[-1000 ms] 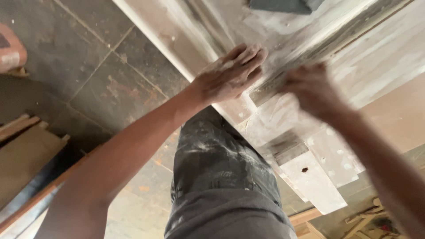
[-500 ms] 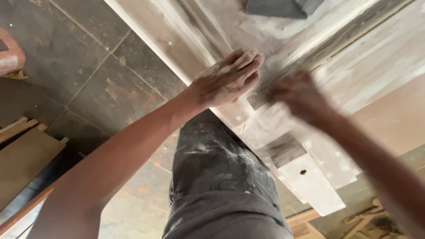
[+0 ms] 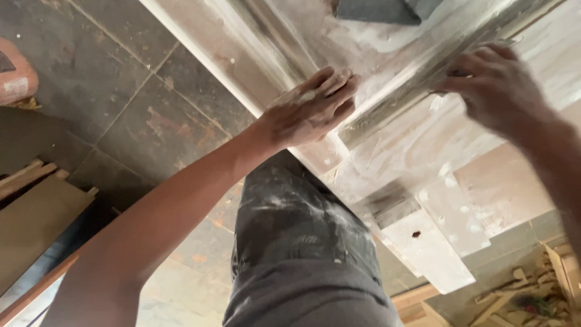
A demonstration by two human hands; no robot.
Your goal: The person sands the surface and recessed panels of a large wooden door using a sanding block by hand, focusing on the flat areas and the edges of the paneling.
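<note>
Right hand (image 3: 496, 91), fingers curled on something hidden, has slid right along moulding (image 3: 417, 79); left hand (image 3: 311, 109) stays flat, fingers together.

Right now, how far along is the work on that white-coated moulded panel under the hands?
Done: the moulded wooden panel already carries a white, dusty coat over most of its face. In hand: the left hand lies flat on the raised moulding, while the right hand presses on the moulding further along; any tool under it is hidden. Left: bare brownish patches show near the panel's lower edge.
</note>
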